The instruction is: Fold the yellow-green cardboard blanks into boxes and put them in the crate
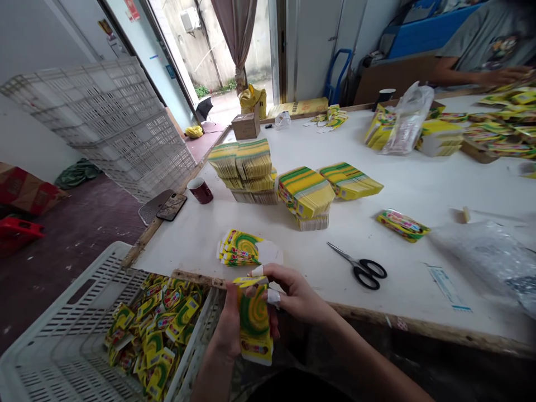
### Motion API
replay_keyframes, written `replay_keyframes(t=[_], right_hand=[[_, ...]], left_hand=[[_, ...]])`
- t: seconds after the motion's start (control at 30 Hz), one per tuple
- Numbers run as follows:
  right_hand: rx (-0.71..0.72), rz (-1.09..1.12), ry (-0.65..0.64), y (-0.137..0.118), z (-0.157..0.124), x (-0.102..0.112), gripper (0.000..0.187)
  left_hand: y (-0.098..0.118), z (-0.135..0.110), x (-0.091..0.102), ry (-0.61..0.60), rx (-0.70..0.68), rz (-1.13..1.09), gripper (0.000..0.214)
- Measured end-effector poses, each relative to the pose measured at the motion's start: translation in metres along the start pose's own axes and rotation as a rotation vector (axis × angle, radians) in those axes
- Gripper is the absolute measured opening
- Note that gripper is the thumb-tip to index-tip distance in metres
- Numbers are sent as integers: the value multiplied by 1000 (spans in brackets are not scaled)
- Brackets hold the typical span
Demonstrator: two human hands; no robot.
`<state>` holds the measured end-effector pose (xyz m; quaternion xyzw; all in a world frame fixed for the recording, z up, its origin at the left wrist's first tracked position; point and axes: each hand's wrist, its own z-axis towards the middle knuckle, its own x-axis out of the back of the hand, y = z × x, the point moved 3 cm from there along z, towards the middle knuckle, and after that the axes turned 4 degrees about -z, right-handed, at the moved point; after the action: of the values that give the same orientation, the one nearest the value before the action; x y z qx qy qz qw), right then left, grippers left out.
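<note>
Both my hands hold one small yellow-and-green printed carton [253, 321] just below the table's front edge. My left hand [229, 326] grips its left side from behind. My right hand [293, 296], with white tape on two fingertips, pinches the carton's top flap. A short pile of flat cartons [240, 248] of the same print lies on the white table [419, 184] right above my hands. Black-handled scissors [360, 267] lie to the right of that pile.
A white plastic crate [54, 346] at lower left holds several folded cartons. Stacks of flat cartons [251, 167] stand mid-table, with a dark red mug [201, 190] and a phone [171, 206] near the left edge. Another person [481, 50] works at the far right.
</note>
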<state>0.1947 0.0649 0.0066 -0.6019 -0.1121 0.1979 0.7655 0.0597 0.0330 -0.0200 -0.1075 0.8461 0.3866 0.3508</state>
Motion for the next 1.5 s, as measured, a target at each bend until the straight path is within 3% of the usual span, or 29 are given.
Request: replay_keyframes(t=[0.2,0.4,0.57,0.67,0.8,0.87,0.97,1.07,1.17,1.27,1.4,1.5], right_hand=[[-30,-42,25,-6,-3,3,27],[62,-280,95,-10,-4,-1,21],[181,-508,-9,-17,-6,-7,43],[178,-513,-16,-18,-4,-6,47],[117,-395,90,-9,2,0,31],[92,-360,207,0,4,5,29],[62,-362,409,14,5,11,29],[44,-334,481,20,5,9,29],[68,-327,342,16,5,4,30],[120,-415,123,10,3,3,35],[141,-571,-23,7,0,9,54],[139,-553,-106,4,0,11,62]], left_hand=[[8,-5,-7,15,-22,20,63],[9,-2,-11,28,-28,-3,72],[8,1,-5,143,-118,37,70],[8,3,-3,159,-108,49,73],[9,5,0,144,-130,75,81],[11,3,4,213,-276,190,77],[14,-6,7,454,-564,574,79],[10,-8,5,684,-657,913,91],[7,-4,5,746,-657,1013,64],[12,-2,6,647,-649,1048,46],[27,-8,8,509,-590,1006,42],[33,-12,6,347,-446,959,51]])
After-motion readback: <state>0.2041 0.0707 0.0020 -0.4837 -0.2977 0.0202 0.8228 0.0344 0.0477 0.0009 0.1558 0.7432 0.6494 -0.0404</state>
